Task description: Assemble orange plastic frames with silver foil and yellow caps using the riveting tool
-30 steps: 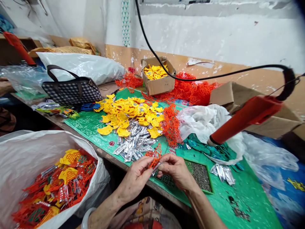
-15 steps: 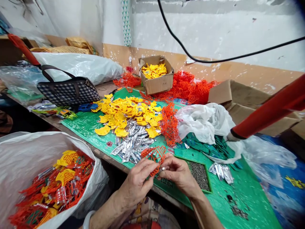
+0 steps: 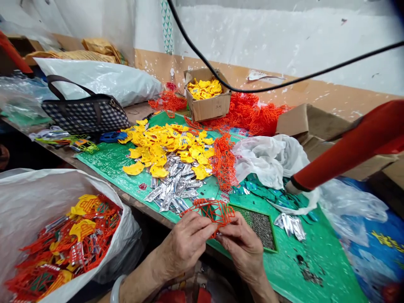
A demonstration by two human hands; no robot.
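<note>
Between my two hands I see an orange plastic lattice piece [image 3: 217, 210], held just above the table's front edge. My left hand [image 3: 189, 242] pinches its lower left side. The fingers of my right hand [image 3: 243, 242] are closed on its lower right side; any small part under the fingertips is hidden. Just behind the hands lie a heap of silver foil-like pieces [image 3: 175, 183] and a pile of yellow plastic pieces [image 3: 158, 147]. A green tray [image 3: 275, 235] of small dark metal bits sits close to my right hand.
A white sack [image 3: 126, 235] of orange, yellow and silver pieces stands at the left. Behind are a checked bag [image 3: 85, 115], a cardboard box [image 3: 210, 110] and orange lattice heaps [image 3: 255, 113]. A red pole [image 3: 341, 151] slants in from the right, near white plastic [image 3: 271, 160].
The orange lattice piece has turned to lie wider across both hands. My right hand has closed in on its lower right side. The view has shifted slightly.
</note>
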